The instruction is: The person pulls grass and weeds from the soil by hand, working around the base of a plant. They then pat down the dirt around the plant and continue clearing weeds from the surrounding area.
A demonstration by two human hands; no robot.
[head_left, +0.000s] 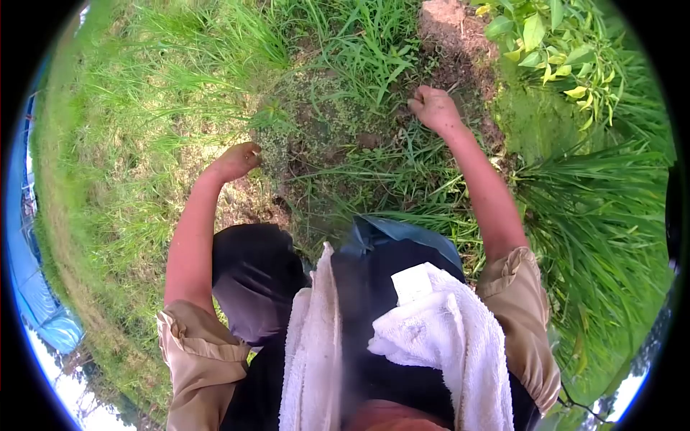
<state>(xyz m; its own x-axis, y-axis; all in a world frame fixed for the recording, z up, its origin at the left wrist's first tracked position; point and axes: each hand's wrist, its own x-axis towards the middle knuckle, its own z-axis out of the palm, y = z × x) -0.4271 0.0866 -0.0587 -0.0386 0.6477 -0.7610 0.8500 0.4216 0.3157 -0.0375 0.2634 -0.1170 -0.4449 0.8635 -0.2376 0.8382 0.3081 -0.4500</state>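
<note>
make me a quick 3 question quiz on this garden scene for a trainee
1. True or false: the left hand holds a trowel.
2. Which hand is closed in a fist over the grass? A left, B right, C neither.
3. What white thing hangs round the person's neck?

Key:
1. False; it rests bare on the weedy mound.
2. B, the right hand.
3. A towel.
</note>
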